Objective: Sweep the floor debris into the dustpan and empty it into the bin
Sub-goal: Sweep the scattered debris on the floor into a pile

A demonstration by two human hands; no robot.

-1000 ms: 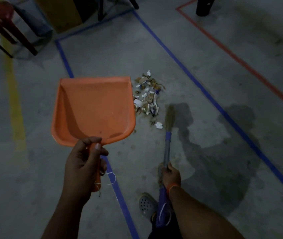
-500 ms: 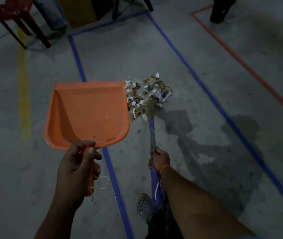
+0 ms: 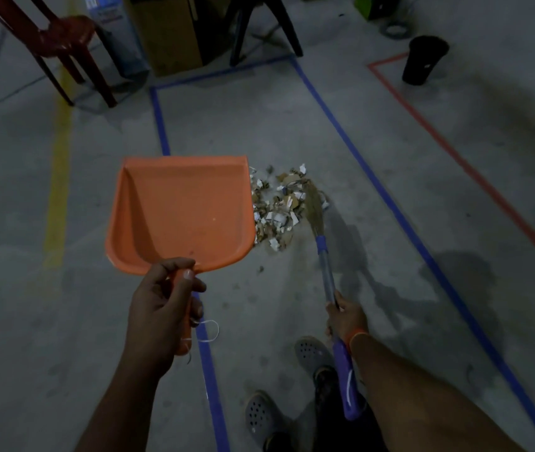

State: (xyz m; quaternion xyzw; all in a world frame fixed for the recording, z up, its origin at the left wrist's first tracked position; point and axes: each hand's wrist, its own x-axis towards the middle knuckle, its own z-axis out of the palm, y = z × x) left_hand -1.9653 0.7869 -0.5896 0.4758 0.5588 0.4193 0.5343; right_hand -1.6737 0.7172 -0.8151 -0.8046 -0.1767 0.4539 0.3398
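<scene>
Just ahead of your left hand, whose fingers grip its handle, the dustpan hangs empty, ready to be set down. Beyond your right hand, fingers wrapped round the broom, bristles crowd the debris toward the pan.

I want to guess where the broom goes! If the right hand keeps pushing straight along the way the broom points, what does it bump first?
Probably the debris pile: the right hand grips the broom, whose bristles already sit at the pile's right edge. Depth is hard to judge.
</scene>
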